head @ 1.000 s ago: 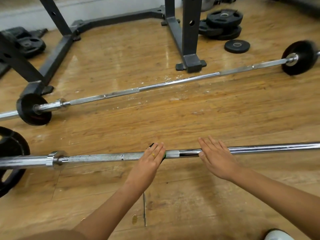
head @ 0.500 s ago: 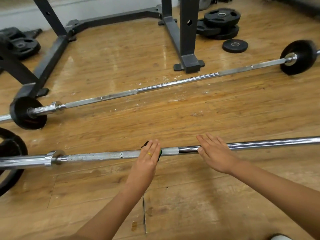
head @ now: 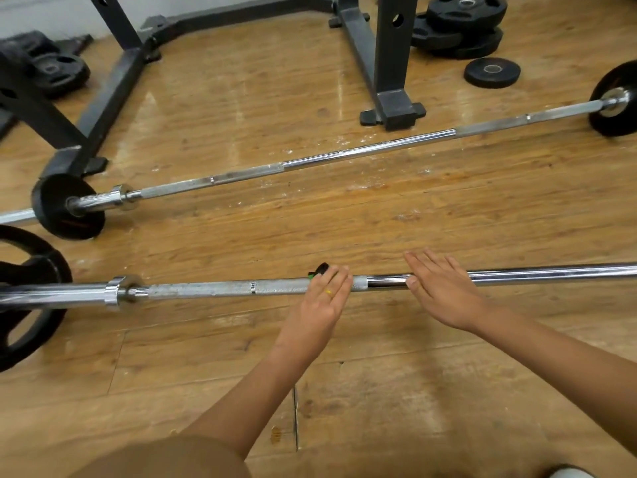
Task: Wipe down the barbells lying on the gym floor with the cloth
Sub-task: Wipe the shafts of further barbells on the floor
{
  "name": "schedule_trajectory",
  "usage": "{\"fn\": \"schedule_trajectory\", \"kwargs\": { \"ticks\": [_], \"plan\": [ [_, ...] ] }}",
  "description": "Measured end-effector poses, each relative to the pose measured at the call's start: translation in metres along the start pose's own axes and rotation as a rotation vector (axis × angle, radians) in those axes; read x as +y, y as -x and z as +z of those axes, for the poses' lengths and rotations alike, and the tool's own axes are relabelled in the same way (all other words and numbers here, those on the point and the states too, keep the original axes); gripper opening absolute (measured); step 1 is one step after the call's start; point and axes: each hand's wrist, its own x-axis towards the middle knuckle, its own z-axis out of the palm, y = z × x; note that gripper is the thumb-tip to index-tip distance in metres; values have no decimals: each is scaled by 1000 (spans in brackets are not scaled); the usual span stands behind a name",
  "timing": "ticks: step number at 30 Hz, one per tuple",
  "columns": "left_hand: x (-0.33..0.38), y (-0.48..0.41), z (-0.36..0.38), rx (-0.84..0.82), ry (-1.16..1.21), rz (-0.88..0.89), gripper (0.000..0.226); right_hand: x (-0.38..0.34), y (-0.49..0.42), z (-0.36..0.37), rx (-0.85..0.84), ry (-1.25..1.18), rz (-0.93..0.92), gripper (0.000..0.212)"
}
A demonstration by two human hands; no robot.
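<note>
At the near edge a tan-clad knee [head: 165, 457] is showing, with the tip of a white shoe [head: 568, 472] poking in at the near right corner. Both bare forearms are reaching away over the wooden floor [head: 379, 391] to the near barbell [head: 206, 290], which is lying left to right across the boards.

The left hand [head: 320, 305] is resting on the knurled part of this bar, its fingers lying close together and fairly straight over the top. It is pressing the cloth [head: 320, 269] down onto the steel rather than clutching it. Only a small black and green corner of the cloth is peeking out past the fingertips on the far side; the thumb is hidden. Just to the right, the right hand [head: 444, 291] is lying flat on the smooth shiny stretch of the same bar, fingers straight and spread a little, grasping nothing. The two hands are near each other but apart.

At the left end of the near barbell a big black plate [head: 31, 294] is sitting on the sleeve, partly cut off by the picture's edge.

Farther off, the far barbell [head: 344, 155] is lying at a slant, with its left end nearer and its right end farther, carrying a small black plate on the left [head: 55, 208] and another on the right [head: 617, 98]. White specks are dotting the floor beside its middle.

Beyond it a dark steel rack [head: 393, 63] is standing on the boards. To its far right a stack of black plates [head: 462, 25] is lying flat, with one small disc [head: 492, 72] just in front of it — and more dark plates [head: 55, 69] are lying at the far left
</note>
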Motion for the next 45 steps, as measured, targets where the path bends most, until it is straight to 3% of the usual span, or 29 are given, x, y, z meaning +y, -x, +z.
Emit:
{"fn": "schedule_trajectory", "kwargs": {
  "ticks": [3, 5, 8, 14, 20, 22, 25, 27, 33, 35, 40, 45],
  "plan": [
    [-13, -1, -1, 25, 41, -54, 78, 0, 0, -3, -14, -10, -5, 85],
    [-21, 2, -1, 107, 139, -251, 67, 0, -1, -4, -22, -13, -4, 69],
    [-24, -1, 0, 179, 200, -443, 53, 3, -2, -2, 12, -19, -15, 82],
    [-11, -2, 7, 107, 125, -106, 69, 2, -1, -1, 39, -12, -23, 90],
    [-39, 2, -7, 218, 224, -503, 46, 5, -1, -1, 44, -20, -34, 89],
    [-33, 9, -5, 206, 180, -456, 51, 4, 0, 0, 47, -20, -33, 88],
    [-12, 14, 5, 134, 107, -232, 68, 3, 1, 0, 46, -12, -34, 88],
    [-13, 11, 4, 119, 108, -158, 66, 2, 2, 0, 50, -13, -34, 88],
    [-22, 5, -6, 211, 244, -508, 41, 2, 5, 1, 38, -7, -39, 89],
    [-14, 4, -4, 200, 222, -489, 41, 2, 8, 2, 35, -9, -38, 90],
    [-1, 13, 5, 130, 167, -246, 56, -2, 15, 5, 48, 6, -21, 89],
    [-16, 29, -5, 164, 246, -369, 49, -4, 24, 9, 58, 6, -19, 87]
  ]
}}
